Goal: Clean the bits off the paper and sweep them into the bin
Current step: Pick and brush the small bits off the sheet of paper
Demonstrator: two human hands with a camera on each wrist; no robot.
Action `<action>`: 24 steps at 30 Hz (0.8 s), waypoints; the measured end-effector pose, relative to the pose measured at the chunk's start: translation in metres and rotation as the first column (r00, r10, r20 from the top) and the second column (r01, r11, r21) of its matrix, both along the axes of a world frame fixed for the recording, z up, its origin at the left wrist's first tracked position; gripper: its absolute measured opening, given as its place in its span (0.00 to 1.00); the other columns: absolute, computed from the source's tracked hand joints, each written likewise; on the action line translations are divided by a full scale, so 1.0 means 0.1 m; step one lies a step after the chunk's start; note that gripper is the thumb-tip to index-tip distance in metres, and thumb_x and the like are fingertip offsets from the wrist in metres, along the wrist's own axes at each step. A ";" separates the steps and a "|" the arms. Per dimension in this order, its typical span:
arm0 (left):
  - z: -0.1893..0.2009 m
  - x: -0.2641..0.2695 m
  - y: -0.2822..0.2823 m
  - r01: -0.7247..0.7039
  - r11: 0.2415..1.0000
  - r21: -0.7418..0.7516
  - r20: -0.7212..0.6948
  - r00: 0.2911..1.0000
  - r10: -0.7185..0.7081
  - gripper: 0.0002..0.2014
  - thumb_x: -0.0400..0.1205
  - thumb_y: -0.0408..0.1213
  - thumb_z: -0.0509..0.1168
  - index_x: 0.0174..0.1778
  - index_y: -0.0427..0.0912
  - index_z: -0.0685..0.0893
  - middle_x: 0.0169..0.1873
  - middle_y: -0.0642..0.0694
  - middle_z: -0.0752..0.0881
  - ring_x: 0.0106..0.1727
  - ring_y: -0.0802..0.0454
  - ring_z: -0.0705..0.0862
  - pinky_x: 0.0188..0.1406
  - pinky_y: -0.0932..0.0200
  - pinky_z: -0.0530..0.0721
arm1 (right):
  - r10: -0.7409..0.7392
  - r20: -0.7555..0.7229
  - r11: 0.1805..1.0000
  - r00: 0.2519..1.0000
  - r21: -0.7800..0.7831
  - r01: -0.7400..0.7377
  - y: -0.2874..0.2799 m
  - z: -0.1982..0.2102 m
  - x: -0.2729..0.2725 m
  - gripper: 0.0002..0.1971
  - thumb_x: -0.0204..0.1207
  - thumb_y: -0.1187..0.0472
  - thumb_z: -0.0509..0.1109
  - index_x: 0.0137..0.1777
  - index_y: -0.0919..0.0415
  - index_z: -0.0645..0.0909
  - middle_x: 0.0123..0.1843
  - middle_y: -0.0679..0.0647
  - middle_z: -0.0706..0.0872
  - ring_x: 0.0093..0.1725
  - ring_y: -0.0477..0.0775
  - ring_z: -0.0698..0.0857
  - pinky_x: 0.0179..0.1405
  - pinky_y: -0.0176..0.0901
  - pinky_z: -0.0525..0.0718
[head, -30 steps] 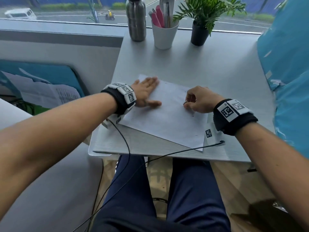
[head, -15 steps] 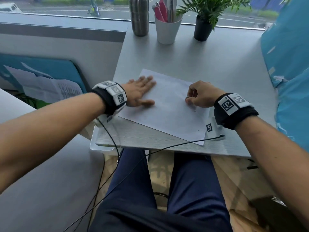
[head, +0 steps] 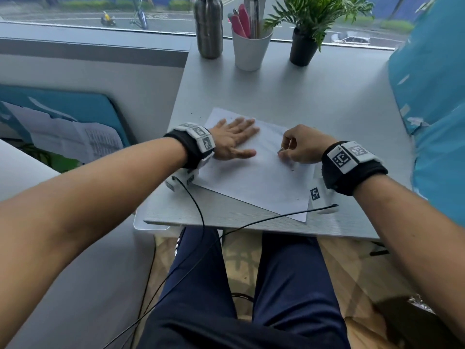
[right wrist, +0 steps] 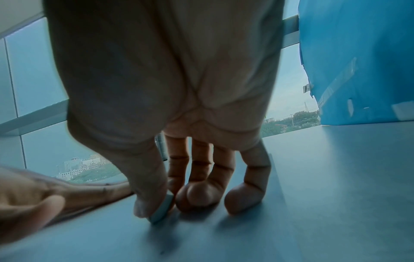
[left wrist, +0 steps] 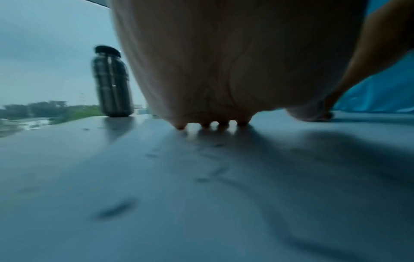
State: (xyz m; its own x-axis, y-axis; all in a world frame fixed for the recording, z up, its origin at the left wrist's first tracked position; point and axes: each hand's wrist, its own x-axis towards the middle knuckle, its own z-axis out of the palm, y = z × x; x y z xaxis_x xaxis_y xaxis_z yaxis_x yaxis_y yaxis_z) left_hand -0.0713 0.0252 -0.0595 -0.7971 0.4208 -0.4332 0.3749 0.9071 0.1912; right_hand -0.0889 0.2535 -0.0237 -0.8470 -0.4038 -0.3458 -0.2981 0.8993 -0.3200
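On the near part of the grey desk, a white sheet of paper lies at a slight angle, its near corner almost at the desk's front edge. The left hand rests flat on the sheet's far left part, fingers straight and spread, pinning it down. The right hand is curled over the sheet's right side; the right wrist view shows its thumb and forefinger pinching a small pale eraser, tilted with its lower edge on the paper, the other fingers folded in beside it. A few dark bits lie on the sheet just near that hand, and some more specks sit on the desk off the sheet's far left corner. No bin shows in any view, so where the bits must go cannot be told. By my judgement the task is at an early stage: rubbing seems to be in hand, the crumbs are neither gathered nor swept off, and the whole clearing into the bin is left to do.
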 end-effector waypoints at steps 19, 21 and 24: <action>0.03 0.26 0.01 0.106 0.994 0.011 -0.016 0.994 -0.106 0.43 0.83 0.65 0.51 0.86 0.49 0.38 0.85 0.48 0.36 0.85 0.49 0.36 0.81 0.42 0.37 | 0.028 0.011 1.000 1.000 -0.009 -0.028 0.01 -0.01 -0.02 0.06 0.74 0.55 0.75 0.44 0.56 0.85 0.40 0.50 0.84 0.44 0.53 0.81 0.44 0.40 0.74; 0.07 0.09 -0.18 -0.084 0.996 -0.020 -0.022 0.996 0.083 0.43 0.83 0.65 0.51 0.86 0.47 0.38 0.85 0.47 0.36 0.86 0.47 0.38 0.82 0.41 0.40 | 0.017 0.012 1.000 1.000 -0.009 -0.017 0.01 -0.01 -0.01 0.06 0.75 0.55 0.74 0.45 0.57 0.85 0.41 0.50 0.84 0.44 0.53 0.81 0.44 0.40 0.74; 0.16 0.00 -0.40 -0.252 0.956 -0.152 -0.051 0.968 0.247 0.50 0.79 0.72 0.51 0.86 0.42 0.38 0.85 0.46 0.37 0.86 0.48 0.40 0.83 0.44 0.39 | 0.002 0.003 1.000 1.000 -0.008 -0.002 0.02 -0.01 -0.01 0.07 0.74 0.55 0.74 0.46 0.58 0.85 0.42 0.50 0.84 0.46 0.54 0.81 0.45 0.40 0.75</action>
State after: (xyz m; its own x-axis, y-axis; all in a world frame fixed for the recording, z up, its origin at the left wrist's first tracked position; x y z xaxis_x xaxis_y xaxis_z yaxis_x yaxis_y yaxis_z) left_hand -0.0718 -0.0147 -0.0431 -0.8823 0.1359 -0.4507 0.1362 0.9902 0.0320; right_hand -0.0894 0.2554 -0.0251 -0.8453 -0.4082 -0.3449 -0.2989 0.8961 -0.3280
